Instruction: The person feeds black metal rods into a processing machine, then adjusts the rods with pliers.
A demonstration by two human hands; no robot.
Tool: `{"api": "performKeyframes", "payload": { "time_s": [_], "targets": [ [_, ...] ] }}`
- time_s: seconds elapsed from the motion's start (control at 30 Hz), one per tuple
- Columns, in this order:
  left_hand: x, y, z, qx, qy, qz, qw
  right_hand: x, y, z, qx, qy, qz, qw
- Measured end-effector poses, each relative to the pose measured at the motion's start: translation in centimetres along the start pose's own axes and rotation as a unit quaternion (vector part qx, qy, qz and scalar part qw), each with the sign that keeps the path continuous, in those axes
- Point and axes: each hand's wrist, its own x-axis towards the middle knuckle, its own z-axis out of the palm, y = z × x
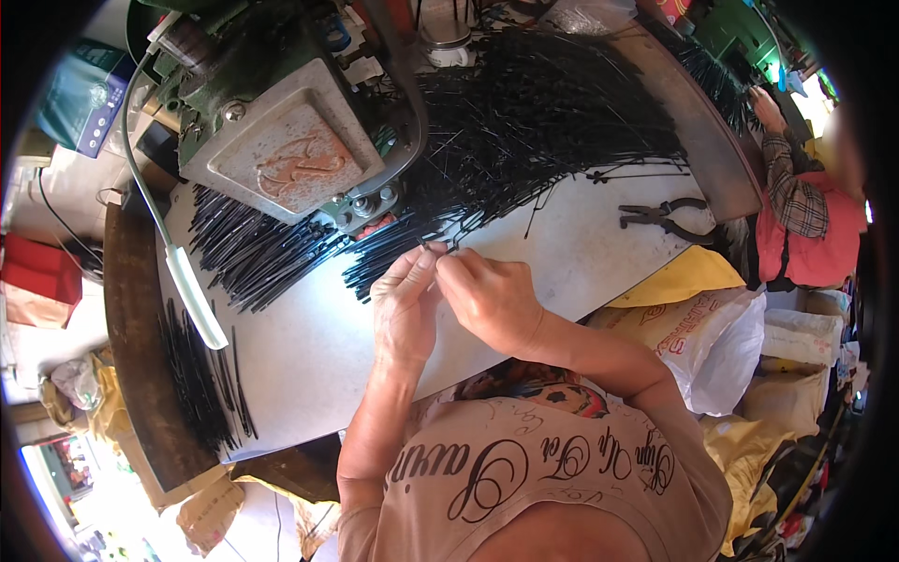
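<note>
I have the left hand [403,298] and right hand [489,298] close together, both pinching a small dark piece [434,247], its shape unclear to me, over the table [571,229] just beside the black rods [384,255].

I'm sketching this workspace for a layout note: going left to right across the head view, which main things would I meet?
Red bag or box → white gooseneck lamp → left hand → right hand → black pliers → co-worker's plaid sleeve.
</note>
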Motion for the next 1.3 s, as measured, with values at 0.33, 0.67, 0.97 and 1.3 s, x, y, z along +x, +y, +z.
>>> {"api": "performKeyframes", "payload": {
  "time_s": [0.33,0.67,0.97,1.3],
  "targets": [
    [-0.6,0.2,-0.3,-0.113,-0.084,-0.067,0.988,-2.3,9.6,-12.4,-0.203,-0.052,0.192,0.959],
    [-0.3,-0.7,-0.3,-0.141,-0.107,-0.151,0.973,-8.2,19.1,-18.7,-0.388,-0.258,0.176,0.867],
    [-0.8,-0.1,-0.4,-0.115,-0.088,-0.173,0.974,-7.3,19.6,-17.5,-0.344,-0.221,0.107,0.906],
    [-1.5,0.1,0.6,-0.07,-0.097,-0.164,0.979,-3.8,11.7,-16.2,-0.107,-0.161,0.14,0.971]
  ]
}}
